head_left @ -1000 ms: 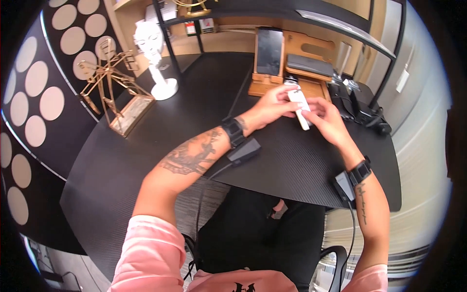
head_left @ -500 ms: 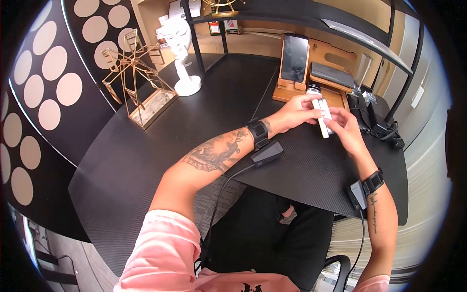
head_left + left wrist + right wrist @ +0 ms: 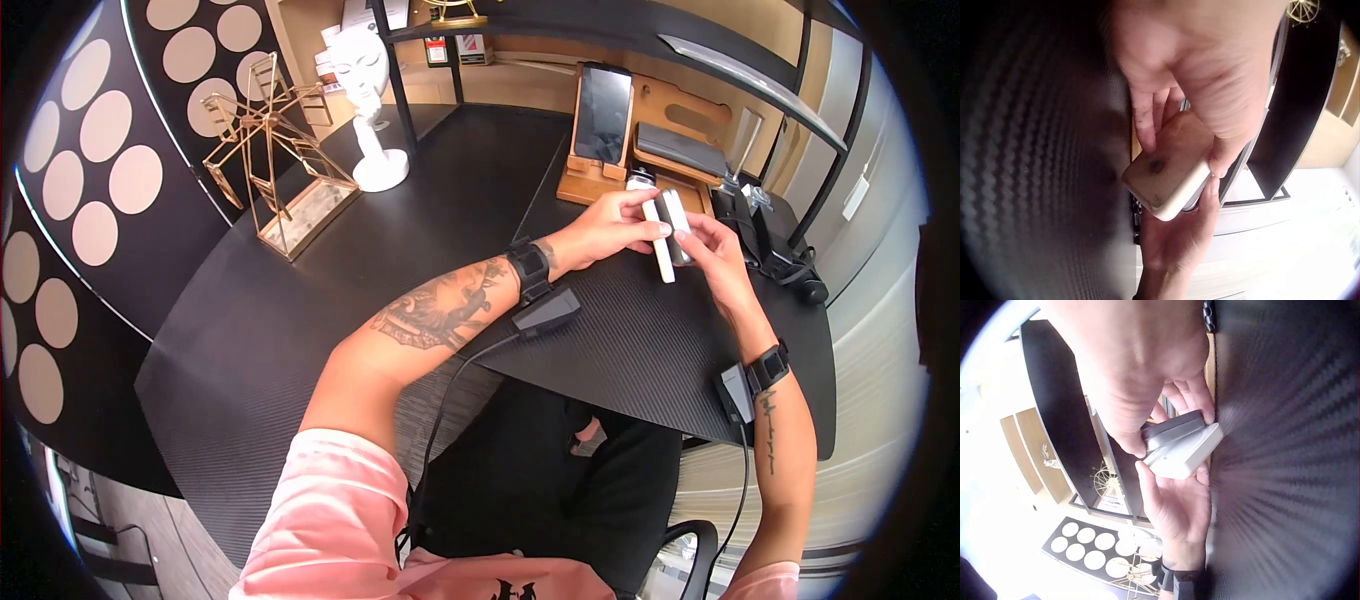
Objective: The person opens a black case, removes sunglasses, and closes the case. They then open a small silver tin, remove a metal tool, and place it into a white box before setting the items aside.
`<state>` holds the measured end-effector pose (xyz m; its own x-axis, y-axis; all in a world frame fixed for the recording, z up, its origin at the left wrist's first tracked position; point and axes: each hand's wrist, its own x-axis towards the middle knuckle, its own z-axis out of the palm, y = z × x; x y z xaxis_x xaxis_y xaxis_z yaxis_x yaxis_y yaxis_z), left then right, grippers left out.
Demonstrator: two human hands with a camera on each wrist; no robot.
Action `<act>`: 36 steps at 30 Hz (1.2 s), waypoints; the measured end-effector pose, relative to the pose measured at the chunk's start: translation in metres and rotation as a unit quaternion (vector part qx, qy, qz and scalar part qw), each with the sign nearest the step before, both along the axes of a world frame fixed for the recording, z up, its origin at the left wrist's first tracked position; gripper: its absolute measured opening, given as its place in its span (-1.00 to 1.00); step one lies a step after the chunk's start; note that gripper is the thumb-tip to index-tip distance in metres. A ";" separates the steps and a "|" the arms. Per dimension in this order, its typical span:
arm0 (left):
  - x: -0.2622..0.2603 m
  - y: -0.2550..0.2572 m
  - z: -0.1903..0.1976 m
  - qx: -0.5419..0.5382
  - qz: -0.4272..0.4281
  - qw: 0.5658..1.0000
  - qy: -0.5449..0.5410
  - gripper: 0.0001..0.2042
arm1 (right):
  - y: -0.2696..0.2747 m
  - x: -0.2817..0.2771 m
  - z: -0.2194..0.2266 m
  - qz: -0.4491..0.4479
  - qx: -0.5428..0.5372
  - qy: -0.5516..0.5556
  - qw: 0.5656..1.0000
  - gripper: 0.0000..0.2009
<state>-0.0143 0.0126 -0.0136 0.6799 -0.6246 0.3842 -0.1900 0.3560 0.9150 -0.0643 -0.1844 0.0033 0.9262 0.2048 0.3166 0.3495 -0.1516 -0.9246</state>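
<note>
My left hand (image 3: 610,230) holds a white, round-cornered box half (image 3: 1172,165) with a small dark round mark on its face. In the right wrist view, its pale side (image 3: 1191,453) is turned towards the other piece. My right hand (image 3: 715,245) grips that second box half (image 3: 1175,429), which looks dark and grey there and shows a white outer side in the head view. The two halves stand at an angle, a gap opening between them on one side. Both hands are above the black desk (image 3: 470,200), close to each other.
Behind the hands stands a wooden stand (image 3: 590,190) with a phone (image 3: 603,115) and a dark case (image 3: 680,150). Black items with cables (image 3: 770,245) lie to its right. A gold Ferris wheel model (image 3: 270,150) and a white head sculpture (image 3: 370,120) stand at left.
The white box has parted into two pieces: my right hand has drawn its half rightwards from the half in my left hand. The head view has shifted, too.
</note>
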 end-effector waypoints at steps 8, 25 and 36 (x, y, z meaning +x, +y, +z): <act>0.002 -0.002 -0.001 0.020 0.034 0.999 0.008 -0.43 | 0.006 -0.003 0.002 0.001 -0.014 -0.011 1.000 -0.62; 0.004 0.000 -0.001 0.053 0.049 0.997 -0.017 -0.49 | 0.004 0.000 0.000 -0.009 -0.062 -0.024 0.998 -0.55; 0.001 0.000 0.001 0.098 0.058 0.993 -0.007 -0.50 | 0.000 -0.002 -0.002 -0.065 -0.159 -0.108 0.979 -0.48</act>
<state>-0.0136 0.0128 -0.0131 0.7470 -0.6060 0.2732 -0.2334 0.1457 0.9614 -0.0660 -0.1839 0.0014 0.8693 0.2090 0.4479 0.4906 -0.4757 -0.7301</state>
